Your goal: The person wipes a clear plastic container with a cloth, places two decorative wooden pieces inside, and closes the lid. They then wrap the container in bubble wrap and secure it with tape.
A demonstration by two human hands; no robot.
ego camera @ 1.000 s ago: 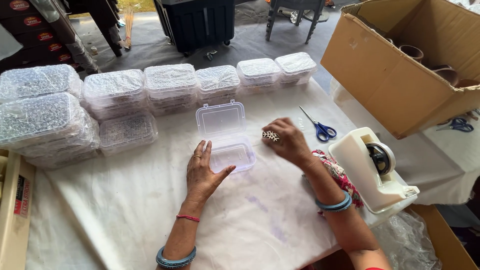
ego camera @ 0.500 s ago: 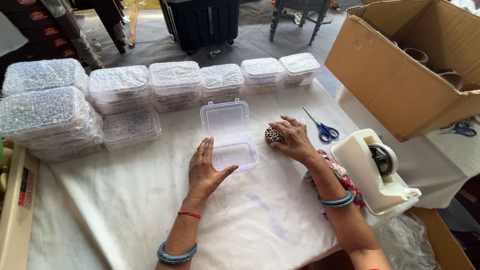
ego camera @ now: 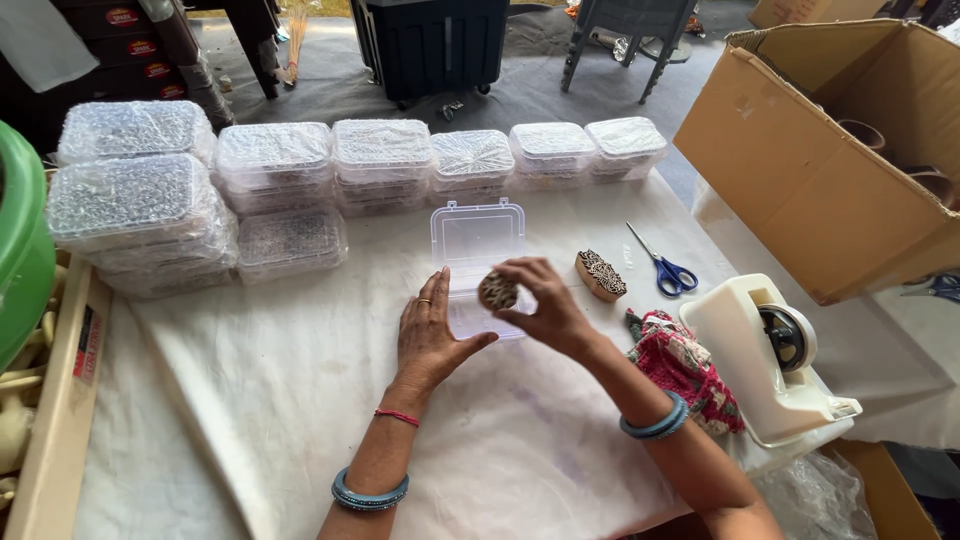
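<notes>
An open clear plastic box [ego camera: 477, 237] lies on the white-covered table [ego camera: 250, 400], lid up at the far side. My left hand [ego camera: 428, 335] rests flat against the box's left side, fingers apart. My right hand [ego camera: 545, 303] holds a small round carved wooden block [ego camera: 497, 291] over the box's tray. A second carved wooden block [ego camera: 601, 274] lies on the table just right of the box.
Stacks of filled clear boxes [ego camera: 270, 175] line the table's far and left side. Blue scissors [ego camera: 662, 267], a white tape dispenser [ego camera: 770, 355] and a pink knitted cloth [ego camera: 683, 365] lie at right. A large cardboard carton [ego camera: 800, 170] stands beyond. A green tub [ego camera: 20, 250] sits far left.
My right hand has moved left from beside the box to over its tray, carrying the round block. A second block now shows on the table. My left hand has stayed put.
</notes>
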